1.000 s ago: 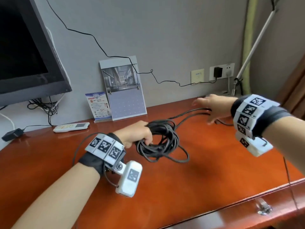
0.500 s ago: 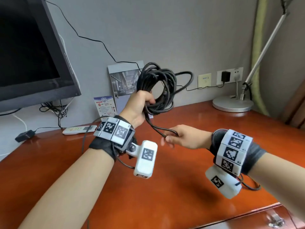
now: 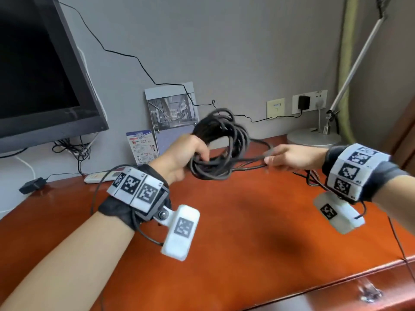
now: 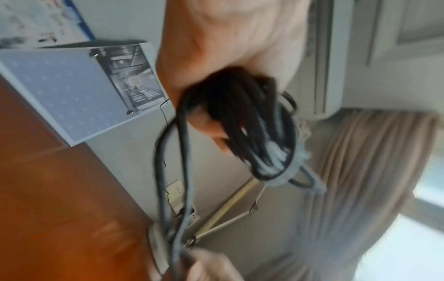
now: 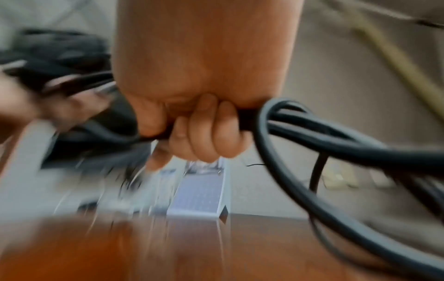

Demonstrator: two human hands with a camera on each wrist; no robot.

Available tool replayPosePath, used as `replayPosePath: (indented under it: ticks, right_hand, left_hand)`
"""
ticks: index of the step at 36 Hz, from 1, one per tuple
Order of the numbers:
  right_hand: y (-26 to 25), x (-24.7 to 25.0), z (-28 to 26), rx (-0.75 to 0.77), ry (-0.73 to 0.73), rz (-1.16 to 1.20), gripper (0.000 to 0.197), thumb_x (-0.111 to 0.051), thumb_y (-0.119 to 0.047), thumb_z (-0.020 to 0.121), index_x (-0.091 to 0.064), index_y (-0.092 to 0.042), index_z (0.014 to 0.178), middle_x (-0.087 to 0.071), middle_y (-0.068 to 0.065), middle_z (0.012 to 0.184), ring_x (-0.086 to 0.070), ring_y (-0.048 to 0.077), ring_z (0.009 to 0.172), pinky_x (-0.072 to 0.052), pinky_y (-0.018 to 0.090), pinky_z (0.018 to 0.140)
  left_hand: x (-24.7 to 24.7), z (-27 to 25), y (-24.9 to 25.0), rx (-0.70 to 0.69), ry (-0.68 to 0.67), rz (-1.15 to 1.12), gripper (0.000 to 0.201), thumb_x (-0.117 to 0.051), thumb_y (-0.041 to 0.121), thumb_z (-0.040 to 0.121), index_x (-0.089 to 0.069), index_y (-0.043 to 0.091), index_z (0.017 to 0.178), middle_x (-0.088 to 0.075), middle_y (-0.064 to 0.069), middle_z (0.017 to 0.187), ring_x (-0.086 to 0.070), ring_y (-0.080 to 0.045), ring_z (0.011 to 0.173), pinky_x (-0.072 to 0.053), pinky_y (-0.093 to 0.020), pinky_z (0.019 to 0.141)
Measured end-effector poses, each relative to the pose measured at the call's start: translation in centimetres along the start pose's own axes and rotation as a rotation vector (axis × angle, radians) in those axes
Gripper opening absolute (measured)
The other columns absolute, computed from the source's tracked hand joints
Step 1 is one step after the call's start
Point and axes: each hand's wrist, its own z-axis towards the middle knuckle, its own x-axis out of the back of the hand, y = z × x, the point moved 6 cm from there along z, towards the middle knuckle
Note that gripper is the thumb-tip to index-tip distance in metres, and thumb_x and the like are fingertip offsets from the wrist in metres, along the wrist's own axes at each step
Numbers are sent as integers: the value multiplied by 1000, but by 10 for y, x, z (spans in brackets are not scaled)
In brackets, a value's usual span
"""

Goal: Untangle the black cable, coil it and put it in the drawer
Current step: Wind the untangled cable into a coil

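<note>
1. The desk [image 3: 258, 232] is the landmark: a red-brown wooden top with a drawer [image 3: 336, 301] front at its near right edge, closed, its metal handle [image 3: 368, 295] blurred; a dark monitor [image 3: 40, 70] stands at the desk's far left, a calendar [image 3: 173, 113] leans on the wall at the desk's far middle, and a lamp base [image 3: 313, 139] sits at the far right corner.
2. The black cable [image 3: 221, 147] hangs in the air above the middle of the desk, gathered into a bundle of many loops; the plane of the loops stands roughly upright, the top of the bundle leaning toward the wall; from the bottom of the bundle two strands run level toward the right, their long axis parallel to the desk's far edge.
3. The left hand [image 3: 184, 156] grips the bundle at its left side, fingers [image 4: 209, 121] curled through the loops and clamped on them; the loops hang off the far side of the fist.
4. The right hand [image 3: 294, 157] is to the right of the bundle, above the desk; its fingers [image 5: 204, 133] are closed round the strands, which enter the fist from the left and leave behind the wrist as slack loops drooping toward the desk.
5. A white remote [image 3: 101, 176] lies on the desk's far left, below the monitor.
</note>
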Motion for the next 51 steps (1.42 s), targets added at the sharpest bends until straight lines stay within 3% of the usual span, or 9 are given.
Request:
replayPosePath:
  ticks: [3, 7, 12, 16, 25, 32, 37, 40, 51]
  right_hand:
    - [-11, -17, -8, 80, 39, -417, 31, -37, -32, 101, -55, -25, 78, -48, -4, 67, -43, 8, 59, -32, 21, 57]
    - [-49, -11, -26, 212, 219, -811, 27, -33, -38, 100, -50, -17, 105, -57, 2, 77, -54, 24, 68, -34, 30, 61]
    - [-92, 2, -33, 443, 353, -1287, 25, -36, -21, 96, -38, -23, 121, -57, 0, 105, -62, 32, 80, -34, 32, 58]
    - [-104, 21, -27, 552, 367, -1272, 38, -30, -11, 73, -56, -20, 99, -54, 4, 78, -51, 28, 40, -22, 24, 41]
    - [-65, 6, -1, 456, 429, -604, 48, -23, -51, 95, -50, -14, 111, -61, 5, 74, -49, 22, 57, -35, 29, 59]
    - [-75, -47, 13, 382, 454, -211, 27, -48, 4, 92, -57, 9, 117, -57, 20, 121, -51, 26, 113, -38, 40, 104]
    - [-79, -73, 21, 245, 264, -222, 16, -41, -10, 95, -42, -3, 109, -60, 18, 89, -60, 38, 79, -46, 35, 59]
    - [-77, -76, 18, 190, 193, -345, 13, -36, -18, 100, -39, -7, 106, -55, 10, 84, -54, 32, 77, -45, 39, 69]
    - [-94, -84, 9, 85, 73, -969, 18, -37, 0, 90, -44, -7, 106, -33, 2, 64, -32, 16, 52, -24, 26, 44]
  left_hand:
    - [27, 10, -1, 36, 343, -238, 31, -42, -14, 71, -36, 10, 52, -32, 0, 44, -37, -12, 26, -32, -11, 34]
    - [58, 23, -3, -42, 594, 241, 28, -57, -7, 69, -43, 12, 53, -41, -4, 55, -45, -24, 60, -32, -22, 50]
    - [29, 26, -10, -134, 366, 946, 11, -58, 17, 79, -56, 14, 69, -61, -6, 72, -59, -32, 79, -40, -26, 62]
    - [-11, 11, -14, -316, 110, 1324, 13, -56, 31, 86, -57, 22, 76, -58, 0, 76, -57, -30, 80, -38, -30, 67]
    - [-26, -7, 7, -433, -139, 703, 23, -60, -4, 67, -69, 11, 82, -53, 6, 55, -46, -2, 48, -38, -19, 52]
    - [-25, 3, 25, -259, 32, -36, 27, -46, -16, 49, -51, 10, 42, -51, 3, 43, -47, -8, 38, -35, -12, 41]
    - [13, 34, 13, -91, 330, 0, 32, -57, -6, 61, -48, 8, 34, -40, 4, 28, -41, -10, 28, -33, -10, 38]
    - [40, 60, -8, -41, 439, 84, 24, -49, -10, 78, -52, 5, 60, -55, -3, 50, -52, -20, 59, -43, -26, 64]
    - [48, 75, -35, 35, 615, 459, 16, -53, 3, 86, -62, 11, 76, -54, -6, 74, -44, -17, 69, -36, -27, 61]
